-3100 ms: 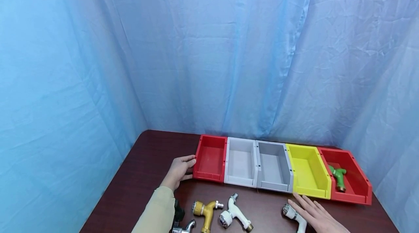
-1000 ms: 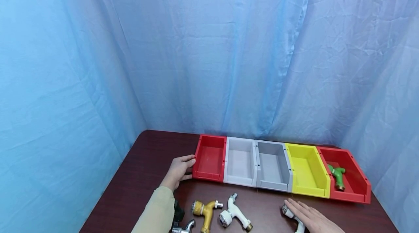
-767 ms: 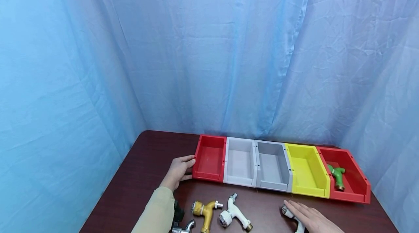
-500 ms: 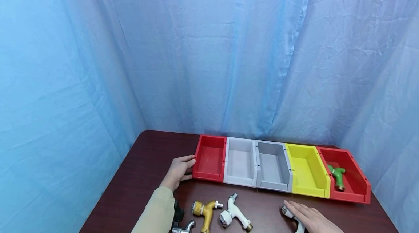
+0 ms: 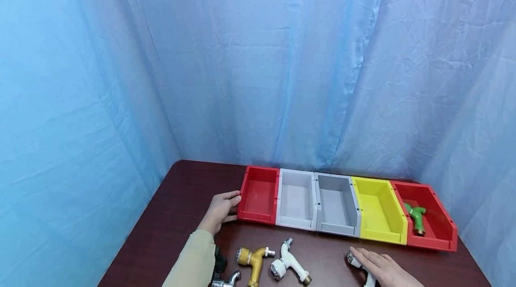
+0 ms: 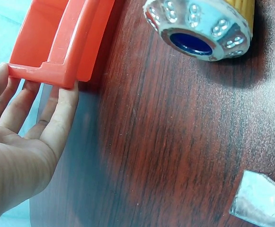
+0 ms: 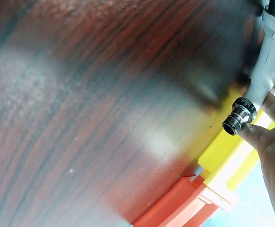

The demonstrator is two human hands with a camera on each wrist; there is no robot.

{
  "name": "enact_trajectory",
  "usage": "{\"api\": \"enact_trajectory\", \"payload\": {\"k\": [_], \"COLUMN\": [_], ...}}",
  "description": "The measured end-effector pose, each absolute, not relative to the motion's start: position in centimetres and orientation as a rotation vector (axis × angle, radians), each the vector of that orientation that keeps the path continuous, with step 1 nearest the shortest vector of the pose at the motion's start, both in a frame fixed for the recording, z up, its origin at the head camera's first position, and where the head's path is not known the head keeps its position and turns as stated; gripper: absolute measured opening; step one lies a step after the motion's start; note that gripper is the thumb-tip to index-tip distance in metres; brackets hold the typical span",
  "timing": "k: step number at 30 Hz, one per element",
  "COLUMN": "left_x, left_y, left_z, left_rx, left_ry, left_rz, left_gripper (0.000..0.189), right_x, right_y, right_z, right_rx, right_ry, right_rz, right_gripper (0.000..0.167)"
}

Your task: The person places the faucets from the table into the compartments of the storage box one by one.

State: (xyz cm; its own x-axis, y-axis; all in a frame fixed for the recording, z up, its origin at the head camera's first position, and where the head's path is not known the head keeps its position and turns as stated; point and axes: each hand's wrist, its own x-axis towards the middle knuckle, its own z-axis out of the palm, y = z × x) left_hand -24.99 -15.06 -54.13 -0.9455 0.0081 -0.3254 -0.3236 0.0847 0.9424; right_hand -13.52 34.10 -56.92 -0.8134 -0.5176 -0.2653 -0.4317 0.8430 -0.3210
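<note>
My left hand (image 5: 219,211) is at the left wall of the leftmost red bin (image 5: 259,195). Its long, nearly straight fingers (image 6: 64,111) touch the bin's outer side, and the thumb is at the rim corner. My right hand (image 5: 384,267) lies palm down over a white faucet (image 5: 354,260), fingers extended and together in the head view. The faucet's knob shows past the fingertips; its spout (image 7: 241,118) appears beside the fingers in the right wrist view, where the thumb is hidden. Between the hands lie a gold faucet (image 5: 255,262) and another white faucet (image 5: 288,262).
A white bin (image 5: 296,223), a grey bin (image 5: 338,229) and a yellow bin (image 5: 383,236) continue the row. The right-hand red bin (image 5: 435,243) contains a green faucet (image 5: 417,217). A black and chrome faucet (image 5: 227,280) is partly behind the left sleeve. Blue curtains (image 5: 258,63) hang behind the table.
Compared with the oldest frame, my right hand has shifted slightly left onto the white faucet and its fingers have come together. The left hand stays at the red bin; the last second shows little motion.
</note>
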Motion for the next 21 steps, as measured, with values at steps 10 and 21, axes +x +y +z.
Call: {"api": "enact_trajectory", "payload": {"k": [10,21], "left_x": [-25.0,-25.0], "left_y": [-15.1,-15.1], "left_z": [-54.2,-54.3], "left_rx": [-0.316,-0.316], "left_ry": [2.117,2.118], "left_rz": [1.948,1.948], "left_gripper": [0.048,0.047], "right_x": [-13.2,-12.9], "right_y": [34.1,34.4], "right_z": [-56.4,-55.8], "right_rx": [-0.700,-0.743], "right_ry": [2.718,2.820], "right_rz": [-0.355,-0.287], "right_gripper": [0.103,0.106]}}
